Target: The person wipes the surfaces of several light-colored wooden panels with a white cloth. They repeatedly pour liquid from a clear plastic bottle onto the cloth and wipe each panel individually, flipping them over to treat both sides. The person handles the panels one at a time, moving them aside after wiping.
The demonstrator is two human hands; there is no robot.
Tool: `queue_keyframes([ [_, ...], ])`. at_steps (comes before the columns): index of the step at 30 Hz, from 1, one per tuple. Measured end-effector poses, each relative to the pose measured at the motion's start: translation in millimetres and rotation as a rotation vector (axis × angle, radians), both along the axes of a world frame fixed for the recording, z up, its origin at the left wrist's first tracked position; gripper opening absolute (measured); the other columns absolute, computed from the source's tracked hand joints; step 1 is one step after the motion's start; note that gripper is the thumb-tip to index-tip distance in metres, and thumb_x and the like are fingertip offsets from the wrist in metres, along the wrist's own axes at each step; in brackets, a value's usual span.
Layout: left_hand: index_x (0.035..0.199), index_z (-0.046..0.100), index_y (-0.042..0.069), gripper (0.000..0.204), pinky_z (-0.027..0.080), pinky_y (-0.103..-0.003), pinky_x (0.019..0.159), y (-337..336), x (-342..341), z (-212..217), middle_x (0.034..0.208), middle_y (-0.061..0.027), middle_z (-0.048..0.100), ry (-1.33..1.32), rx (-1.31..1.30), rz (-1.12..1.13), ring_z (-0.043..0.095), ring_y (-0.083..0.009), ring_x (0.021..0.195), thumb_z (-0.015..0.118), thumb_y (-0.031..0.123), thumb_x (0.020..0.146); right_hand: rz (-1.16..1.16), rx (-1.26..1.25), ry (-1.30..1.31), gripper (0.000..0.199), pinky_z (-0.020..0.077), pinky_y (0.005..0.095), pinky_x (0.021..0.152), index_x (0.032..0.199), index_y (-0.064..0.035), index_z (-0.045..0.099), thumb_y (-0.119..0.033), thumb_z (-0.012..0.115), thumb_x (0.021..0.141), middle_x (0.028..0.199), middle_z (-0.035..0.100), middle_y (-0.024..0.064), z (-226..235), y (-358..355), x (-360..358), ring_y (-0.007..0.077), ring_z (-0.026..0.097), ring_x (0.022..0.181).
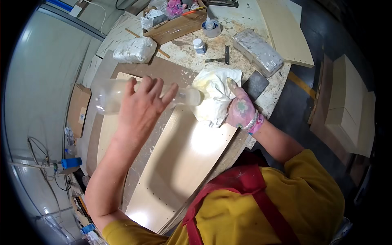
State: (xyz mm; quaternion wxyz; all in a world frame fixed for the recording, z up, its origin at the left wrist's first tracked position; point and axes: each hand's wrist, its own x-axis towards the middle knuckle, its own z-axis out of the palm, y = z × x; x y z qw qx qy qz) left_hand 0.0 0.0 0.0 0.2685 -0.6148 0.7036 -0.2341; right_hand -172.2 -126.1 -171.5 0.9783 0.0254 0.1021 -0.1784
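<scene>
My bare left hand (141,106) is closed around a translucent plastic bottle (109,97), which lies nearly level in the air. The bottle's neck end points right and meets a crumpled white cloth (214,96); whether liquid runs out cannot be made out. My right hand (241,109), in a pink patterned glove, grips the cloth from its right side with the thumb on top. Below the cloth is a long pale wood panel (179,159) with small holes along its edges. Another pale panel (107,136) lies left of it, partly behind my left forearm.
Plastic-wrapped blocks sit at the far left (134,50) and far right (258,52). Between them are a small white bottle (199,47), a dark try square (226,55) and a tape roll (216,30). A dark grey block (256,85) lies beside my right hand. An open cardboard box (177,28) stands behind.
</scene>
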Motion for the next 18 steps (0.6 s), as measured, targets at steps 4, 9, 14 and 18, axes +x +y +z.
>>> queue_keyframes([
  [4,0.127,0.051,0.025,0.063,0.041,-0.045,0.088,-13.9,12.2,-37.7,0.113,-0.0042,0.054,0.279,-0.05,-0.041,0.051,-0.0225,0.109,0.074,0.019,0.069,-0.027,-0.037,0.0,0.058,0.0296,0.0494,0.11,0.141,-0.0078,0.037,-0.045,0.037,0.097,0.142,0.042,0.0139,15.1,-3.4,-6.9,0.0313,0.041,0.131],
  [9,0.126,0.05,0.015,0.067,0.046,-0.04,0.084,-52.7,52.9,-74.6,0.109,-0.0097,0.057,0.708,-0.226,0.093,0.056,-0.0306,0.103,0.079,0.019,0.066,-0.087,-0.117,-0.178,0.058,0.0306,0.048,0.11,0.139,-0.0056,0.04,-0.044,0.038,0.096,0.141,0.045,0.0146,16.5,-27.0,-11.7,0.0316,0.044,0.129],
  [14,0.116,0.05,0.008,0.06,0.047,-0.042,0.082,-117.7,109.7,-117.8,0.104,-0.0155,0.062,1.09,-0.621,0.247,0.059,-0.0357,0.098,0.082,0.023,0.067,-0.172,-0.315,0.029,0.065,0.0365,0.0495,0.106,0.138,-0.0041,0.039,-0.05,0.045,0.092,0.136,0.048,0.0167,0.3,-42.0,-27.4,0.0346,0.048,0.124],
  [18,0.106,0.048,0.005,0.057,0.047,-0.044,0.081,-161.4,130.7,-160.5,0.106,-0.0185,0.062,1.352,-0.821,0.47,0.06,-0.0367,0.097,0.084,0.026,0.067,-0.27,-0.457,-0.01,0.056,0.0362,0.0496,0.106,0.138,-0.0037,0.039,-0.041,0.045,0.096,0.136,0.048,0.0153,-25.0,-38.0,-42.7,0.0336,0.047,0.124],
])
